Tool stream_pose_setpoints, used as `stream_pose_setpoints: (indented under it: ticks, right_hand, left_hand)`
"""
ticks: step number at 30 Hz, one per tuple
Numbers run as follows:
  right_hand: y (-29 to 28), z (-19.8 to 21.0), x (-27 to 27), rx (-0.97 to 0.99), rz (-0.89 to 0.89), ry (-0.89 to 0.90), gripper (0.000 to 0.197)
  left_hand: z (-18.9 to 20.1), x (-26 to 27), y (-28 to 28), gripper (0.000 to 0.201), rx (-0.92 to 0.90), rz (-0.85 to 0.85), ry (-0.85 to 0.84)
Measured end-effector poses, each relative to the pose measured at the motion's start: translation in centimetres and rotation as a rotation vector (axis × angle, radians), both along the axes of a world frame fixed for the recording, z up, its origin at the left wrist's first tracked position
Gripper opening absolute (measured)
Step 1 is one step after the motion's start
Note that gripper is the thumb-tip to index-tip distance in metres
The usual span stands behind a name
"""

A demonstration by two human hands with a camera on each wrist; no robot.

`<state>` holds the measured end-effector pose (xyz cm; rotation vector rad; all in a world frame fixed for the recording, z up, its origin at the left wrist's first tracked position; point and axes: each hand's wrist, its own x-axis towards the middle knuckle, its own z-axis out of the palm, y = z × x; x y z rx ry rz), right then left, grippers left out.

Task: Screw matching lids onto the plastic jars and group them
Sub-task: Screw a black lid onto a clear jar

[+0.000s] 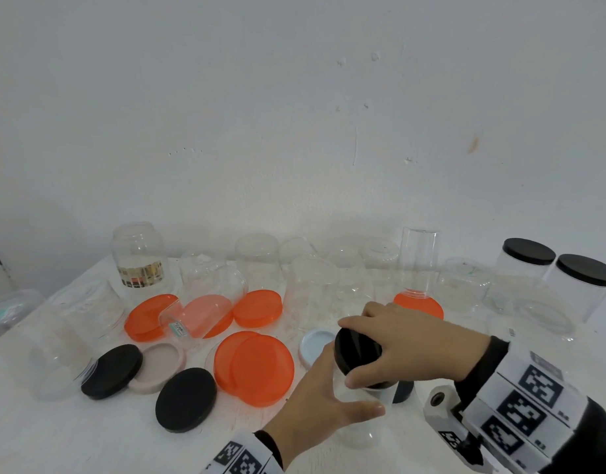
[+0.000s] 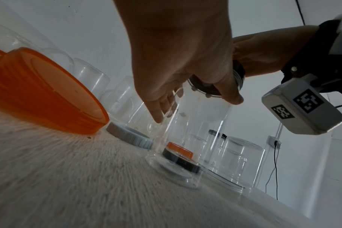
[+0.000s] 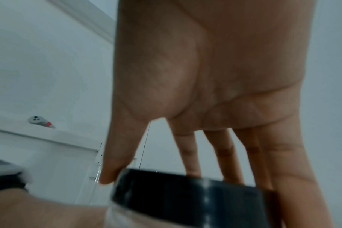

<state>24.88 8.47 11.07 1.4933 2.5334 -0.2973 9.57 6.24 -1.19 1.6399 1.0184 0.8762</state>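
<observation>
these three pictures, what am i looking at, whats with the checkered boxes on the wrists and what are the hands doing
No machine here: a person wears three cameras. One picture comes from the head, looking down at a white table; the other two come from boxes strapped to each wrist, patterned with tracking markers, looking along the hands. On the table stand many clear jars, with loose orange lids, black lids and a pale blue lid. The left hand grips a clear jar, while the right hand holds a black lid on its mouth, apparently screwing it on.
</observation>
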Motion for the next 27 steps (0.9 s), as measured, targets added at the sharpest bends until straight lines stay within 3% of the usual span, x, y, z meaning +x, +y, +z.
stream_pose_setpoints:
  ticks: [5, 11, 21, 27]
  right_hand:
    - [-0.8, -0.8, -0.7, 0.131, -0.064, -0.036, 0.079]
    - [-0.3, 0.3, 0.5, -0.106, 0.064, 0.074, 0.077]
    - [-0.6, -0.7, 0.3, 0.095, -0.013, 0.069, 0.080]
    - [-0.2, 0.0, 0.6, -0.040, 0.031, 0.108, 0.081]
  left_hand:
    - [0.1, 0.1, 0.0, 0.088, 0.007, 0.000, 0.005]
    - [-0.1, -0.1, 0.1, 0.082, -0.013, 0.011, 0.023]
    - [0.0, 0.0, 0.0, 0.086, -0.005, 0.000, -0.015]
    - [-0.1, 0.0, 0.0, 0.086, -0.005, -0.001, 0.003]
